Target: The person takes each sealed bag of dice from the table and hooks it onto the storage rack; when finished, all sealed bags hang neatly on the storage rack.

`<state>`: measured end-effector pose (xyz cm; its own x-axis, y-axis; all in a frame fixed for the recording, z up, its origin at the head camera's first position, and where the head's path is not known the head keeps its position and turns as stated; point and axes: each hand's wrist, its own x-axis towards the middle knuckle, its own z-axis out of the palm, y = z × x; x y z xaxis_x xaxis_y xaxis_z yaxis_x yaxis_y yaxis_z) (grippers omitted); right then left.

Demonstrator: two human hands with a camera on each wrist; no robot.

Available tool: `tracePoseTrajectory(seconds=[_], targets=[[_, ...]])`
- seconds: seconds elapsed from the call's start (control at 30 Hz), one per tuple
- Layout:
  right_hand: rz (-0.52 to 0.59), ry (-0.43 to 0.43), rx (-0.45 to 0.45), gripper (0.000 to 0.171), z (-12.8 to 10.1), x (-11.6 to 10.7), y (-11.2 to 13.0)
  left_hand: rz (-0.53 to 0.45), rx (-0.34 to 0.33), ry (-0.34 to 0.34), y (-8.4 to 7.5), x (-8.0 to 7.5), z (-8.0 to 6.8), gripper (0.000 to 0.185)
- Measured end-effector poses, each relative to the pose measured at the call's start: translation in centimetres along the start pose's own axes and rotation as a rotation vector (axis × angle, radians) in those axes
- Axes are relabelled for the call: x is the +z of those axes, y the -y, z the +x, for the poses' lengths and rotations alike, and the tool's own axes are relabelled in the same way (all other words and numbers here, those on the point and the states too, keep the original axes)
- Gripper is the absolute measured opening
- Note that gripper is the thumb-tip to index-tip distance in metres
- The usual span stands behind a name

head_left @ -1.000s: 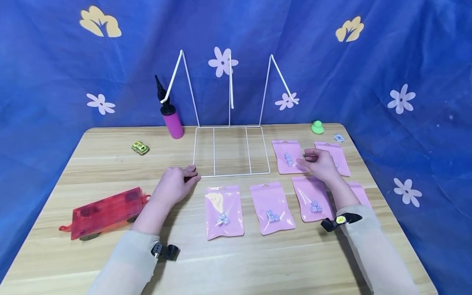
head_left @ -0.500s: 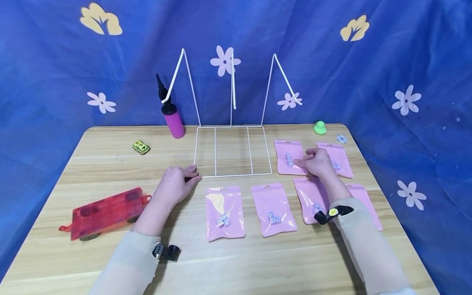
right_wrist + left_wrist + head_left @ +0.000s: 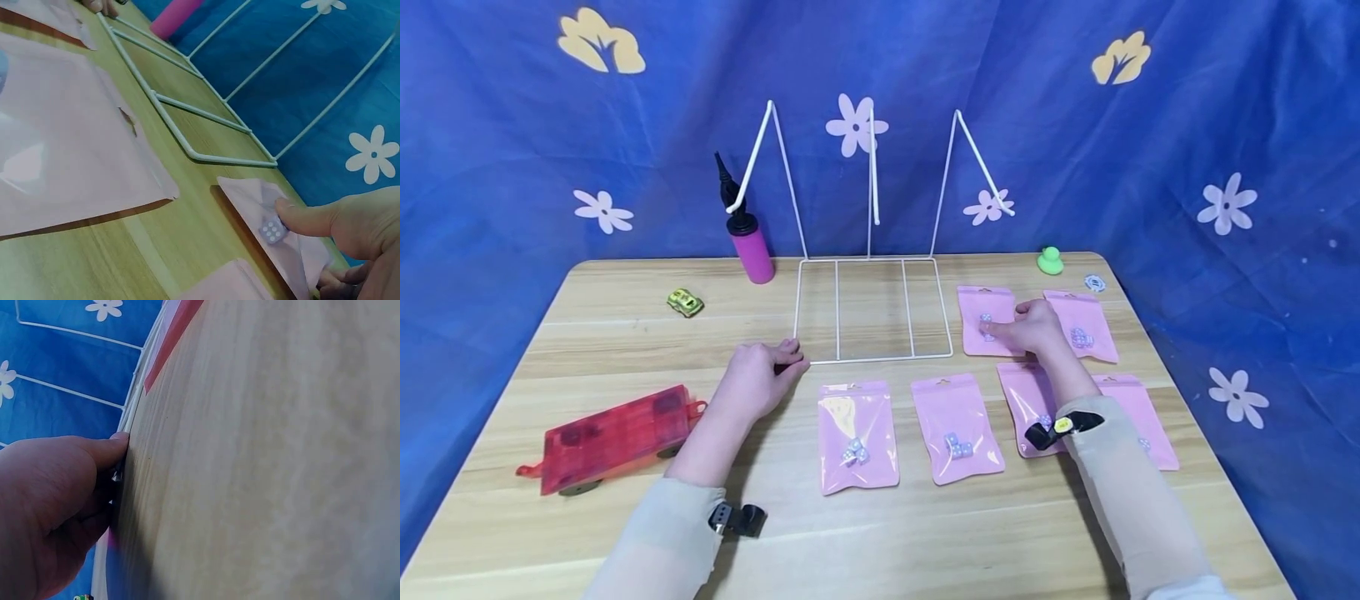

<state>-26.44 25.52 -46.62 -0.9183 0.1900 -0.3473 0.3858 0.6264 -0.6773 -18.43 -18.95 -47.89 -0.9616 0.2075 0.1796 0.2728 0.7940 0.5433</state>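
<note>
Blue flowered cloth is hanging behind your wooden table. Your right hand is lying on the far pink pouch, just right of the wire rack, thumb pressing down on the dice inside while the curled fingers are catching the pouch's edge. Your left hand is gripping the rack's near left corner, fingers folded round the wire. Another pouch is lying just right of your right hand, two more are partly hiding under that forearm, and two pouches are sitting in front of the rack. A pink pump, toy car and red case are sitting well off to the left. Since a second ago, your right hand is shifting leftward onto that pouch; your left hand is staying put.
</note>
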Motion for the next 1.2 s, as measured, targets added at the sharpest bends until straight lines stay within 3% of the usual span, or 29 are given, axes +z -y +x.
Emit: tracePoseTrajectory(seconds=[0.27,0.7,1.2], targets=[[0.066,-0.024,0.023,0.08,-0.1,0.0,-0.3,-0.008,0.005,-0.003,0.0,0.1,0.0,0.024],[0.269,-0.079,-0.104,0.045,-0.5,-1.2,-1.7,-0.012,-0.001,0.01,0.0,0.1,0.1,0.024],[0.451,-0.067,-0.183,0.031,-3.1,-2.5,-1.3,0.001,0.008,0.005,-0.1,-0.2,-0.1,0.025]])
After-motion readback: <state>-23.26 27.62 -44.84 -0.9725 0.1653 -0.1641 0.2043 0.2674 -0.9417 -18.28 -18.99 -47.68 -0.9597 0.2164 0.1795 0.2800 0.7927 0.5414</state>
